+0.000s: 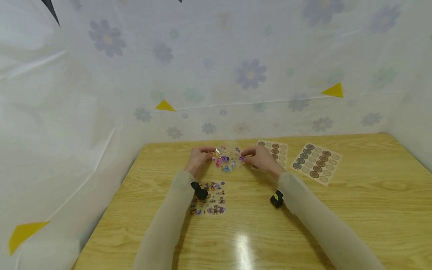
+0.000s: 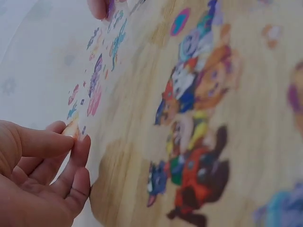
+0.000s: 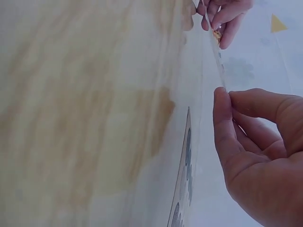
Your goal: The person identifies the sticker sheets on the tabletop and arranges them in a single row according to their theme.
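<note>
Between both hands a clear sticker sheet point(image 1: 227, 160) with colourful cartoon figures is held up above the table. My left hand point(image 1: 198, 159) pinches its left edge between thumb and fingers, as the left wrist view shows at the sheet's orange corner point(image 2: 73, 128). On the opposite edge my right hand point(image 1: 261, 157) pinches the sheet between thumb and forefinger; the right wrist view shows it nearly edge-on. A second clear sticker sheet point(image 1: 216, 200) with cartoon figures lies flat on the table, nearer me, partly covered by the left wrist's camera.
Two beige sheets of round brown and pale stickers lie at the right: one sheet point(image 1: 284, 150) partly behind my right hand, the other sheet point(image 1: 317, 163) farther right. Flower-patterned white curtain point(image 1: 209, 75) hangs behind the wooden table point(image 1: 371, 195) and along its sides.
</note>
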Motion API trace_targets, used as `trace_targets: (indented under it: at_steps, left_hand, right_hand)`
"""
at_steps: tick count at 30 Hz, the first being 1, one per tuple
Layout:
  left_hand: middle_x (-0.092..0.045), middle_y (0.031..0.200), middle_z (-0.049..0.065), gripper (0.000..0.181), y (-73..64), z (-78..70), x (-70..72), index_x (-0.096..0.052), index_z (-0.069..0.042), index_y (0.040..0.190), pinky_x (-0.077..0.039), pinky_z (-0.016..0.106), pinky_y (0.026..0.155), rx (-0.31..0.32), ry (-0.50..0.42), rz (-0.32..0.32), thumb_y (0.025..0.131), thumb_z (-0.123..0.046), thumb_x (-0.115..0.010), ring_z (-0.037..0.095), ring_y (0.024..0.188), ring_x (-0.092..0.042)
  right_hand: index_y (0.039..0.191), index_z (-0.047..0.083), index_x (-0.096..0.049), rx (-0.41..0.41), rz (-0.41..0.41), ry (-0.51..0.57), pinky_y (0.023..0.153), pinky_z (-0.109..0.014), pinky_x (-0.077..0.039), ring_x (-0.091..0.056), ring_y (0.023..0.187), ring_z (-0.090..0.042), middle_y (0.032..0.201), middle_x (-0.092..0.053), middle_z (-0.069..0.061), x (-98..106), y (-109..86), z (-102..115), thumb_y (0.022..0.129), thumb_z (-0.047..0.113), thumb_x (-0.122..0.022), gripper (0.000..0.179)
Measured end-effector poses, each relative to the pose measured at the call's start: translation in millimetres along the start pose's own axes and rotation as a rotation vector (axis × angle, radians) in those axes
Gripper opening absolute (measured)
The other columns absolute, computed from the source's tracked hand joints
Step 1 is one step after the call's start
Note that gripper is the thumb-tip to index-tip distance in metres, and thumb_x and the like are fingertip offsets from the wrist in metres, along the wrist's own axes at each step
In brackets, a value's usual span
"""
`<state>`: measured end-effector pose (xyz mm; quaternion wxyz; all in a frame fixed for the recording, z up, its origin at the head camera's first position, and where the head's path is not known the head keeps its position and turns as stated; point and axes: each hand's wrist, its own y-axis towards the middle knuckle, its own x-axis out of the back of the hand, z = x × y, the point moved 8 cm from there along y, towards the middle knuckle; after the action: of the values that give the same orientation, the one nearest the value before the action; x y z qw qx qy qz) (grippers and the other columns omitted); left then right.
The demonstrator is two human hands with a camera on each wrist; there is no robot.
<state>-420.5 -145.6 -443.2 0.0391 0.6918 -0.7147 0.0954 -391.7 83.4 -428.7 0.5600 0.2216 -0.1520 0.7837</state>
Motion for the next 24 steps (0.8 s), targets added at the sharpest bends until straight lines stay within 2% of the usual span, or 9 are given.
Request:
trace_targets:
  at_steps: [4, 9, 13, 17, 24]
  left_hand:
    - [-0.066, 0.112, 0.018, 0.030, -5.4, -0.8, -1.0, -0.070, 0.004, 0.114, -0.052, 0.039, 0.085, -0.012, -0.018, -0.014, 0.088, 0.013, -0.056, 0.032, 0.096, -0.063]
    - [-0.070, 0.106, 0.015, 0.027, -14.1, -2.9, 0.9, -0.072, 0.002, 0.113, -0.050, 0.036, 0.077, -0.034, -0.031, -0.026, 0.090, 0.007, -0.060, 0.031, 0.092, -0.066]
    - [-0.071, 0.106, 0.013, 0.025, -23.0, -5.0, 1.9, -0.072, -0.002, 0.115, -0.048, 0.039, 0.080, -0.052, -0.051, -0.032, 0.092, 0.001, -0.063, 0.030, 0.094, -0.066]
    - [-0.070, 0.107, 0.011, 0.023, -29.6, -6.8, 3.2, -0.073, -0.003, 0.114, -0.047, 0.042, 0.082, -0.065, -0.083, -0.043, 0.093, -0.003, -0.064, 0.031, 0.097, -0.065]
    - [-0.071, 0.101, 0.012, 0.019, -34.2, -12.5, -0.4, -0.073, 0.000, 0.110, -0.048, 0.039, 0.077, -0.084, -0.109, -0.047, 0.092, -0.003, -0.067, 0.022, 0.088, -0.065]
  right_hand:
    - [0.128, 0.000, -0.063, 0.022, 0.025, 0.026, 0.085, -0.043, -0.053, -0.064, 0.104, -0.028, 0.125, -0.064, -0.017, 0, -7.7, 0, 0.095, 0.006, -0.058, 0.034]
    - [0.126, -0.002, -0.064, 0.045, 0.044, -0.008, 0.092, -0.045, -0.050, -0.061, 0.108, -0.032, 0.124, -0.064, -0.019, 1, -17.1, 4, 0.093, 0.003, -0.059, 0.033]
    - [0.126, -0.002, -0.064, 0.055, 0.041, -0.006, 0.088, -0.043, -0.051, -0.064, 0.100, -0.028, 0.124, -0.064, -0.019, 2, -24.3, 8, 0.094, 0.003, -0.058, 0.033]
    - [0.128, -0.002, -0.062, 0.070, 0.037, 0.028, 0.088, -0.043, -0.052, -0.063, 0.099, -0.026, 0.124, -0.063, -0.017, 3, -34.3, 14, 0.093, 0.003, -0.060, 0.036]
    - [0.130, 0.000, -0.061, 0.072, 0.031, 0.090, 0.083, -0.042, -0.052, -0.065, 0.093, -0.025, 0.123, -0.064, -0.015, 3, -51.4, 19, 0.094, 0.006, -0.061, 0.036]
